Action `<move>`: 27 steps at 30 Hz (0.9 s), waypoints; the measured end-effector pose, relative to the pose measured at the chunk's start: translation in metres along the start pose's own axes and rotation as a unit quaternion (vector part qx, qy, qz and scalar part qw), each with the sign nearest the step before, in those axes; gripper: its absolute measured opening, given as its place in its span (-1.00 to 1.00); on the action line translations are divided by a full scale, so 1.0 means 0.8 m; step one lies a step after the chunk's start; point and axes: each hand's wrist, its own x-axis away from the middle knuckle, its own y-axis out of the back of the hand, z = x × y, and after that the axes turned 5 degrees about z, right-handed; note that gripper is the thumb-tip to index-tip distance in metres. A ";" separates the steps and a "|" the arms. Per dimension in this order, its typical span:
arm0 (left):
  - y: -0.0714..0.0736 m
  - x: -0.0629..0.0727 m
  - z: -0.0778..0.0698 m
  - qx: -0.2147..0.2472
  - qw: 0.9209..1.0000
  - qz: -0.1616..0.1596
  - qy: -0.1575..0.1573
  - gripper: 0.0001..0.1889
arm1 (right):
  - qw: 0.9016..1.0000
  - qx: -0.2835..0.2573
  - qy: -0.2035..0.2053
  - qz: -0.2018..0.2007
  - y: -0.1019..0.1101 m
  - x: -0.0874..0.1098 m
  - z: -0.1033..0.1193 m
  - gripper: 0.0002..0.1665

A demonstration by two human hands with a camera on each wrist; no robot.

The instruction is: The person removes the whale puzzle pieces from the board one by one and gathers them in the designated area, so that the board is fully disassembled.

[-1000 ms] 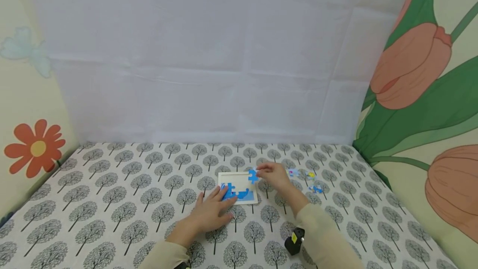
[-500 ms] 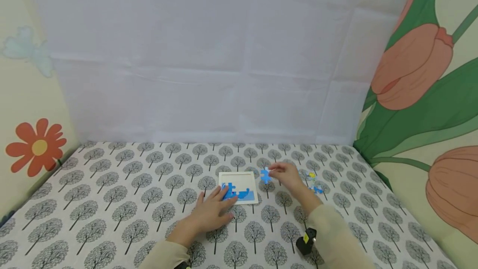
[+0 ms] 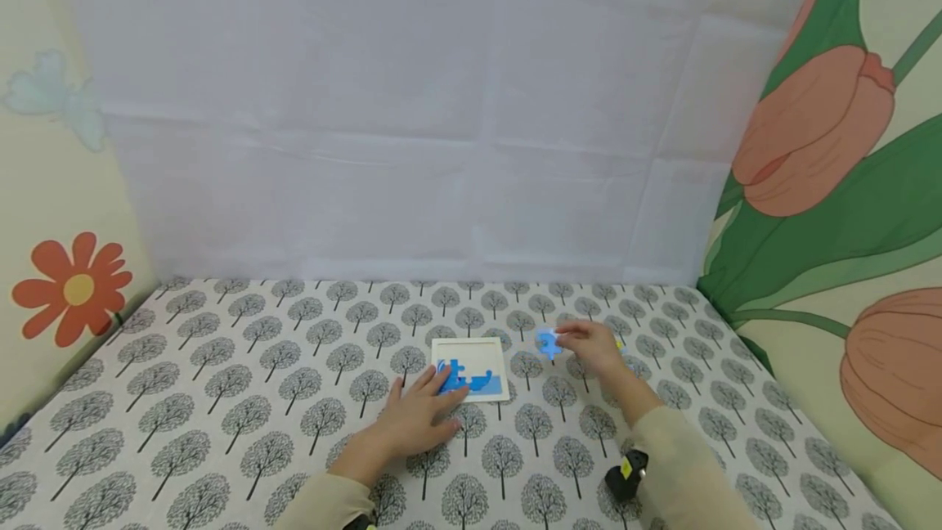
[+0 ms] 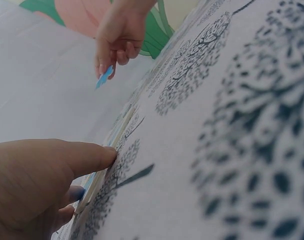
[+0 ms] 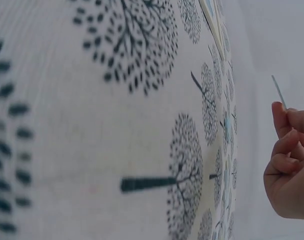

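Currently: right hand pinches blue puzzle piece by edge between thumb and fingers, held above desk, right of puzzle tray. Left hand flat, fingers relaxed, pressing tray's near-left corner; holds nothing.

Handling judgement: piece thin, light, stiff card or wood; knobs likely weak point. Edge pinch suits; flat faces probably slick.

Change: 1 s ago piece sat at tray's right edge; now carried rightward, well clear of tray. Left hand unmoved. Loose pieces right of hand now mostly hidden.
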 end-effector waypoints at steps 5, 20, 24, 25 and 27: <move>0.001 0.000 -0.001 0.001 1.000 0.004 -0.002 -0.50 | 0.999 0.013 0.028 -0.007 0.015 -0.007 -0.024 -0.81; 0.001 0.001 -0.002 0.001 1.000 -0.002 0.001 -0.50 | 0.999 0.027 -0.004 -0.020 0.044 0.002 -0.039 -0.79; 0.001 0.002 -0.002 0.001 1.000 -0.002 -0.002 -0.50 | 1.000 0.013 -0.008 -0.020 0.046 0.000 -0.047 -0.79; 0.001 0.002 -0.002 0.001 1.000 -0.002 -0.003 -0.50 | 1.000 0.008 -0.010 -0.021 0.046 -0.001 -0.048 -0.78; 0.001 0.002 -0.002 0.001 1.000 -0.001 -0.004 -0.50 | 1.000 -0.003 -0.011 -0.020 0.046 -0.001 -0.049 -0.79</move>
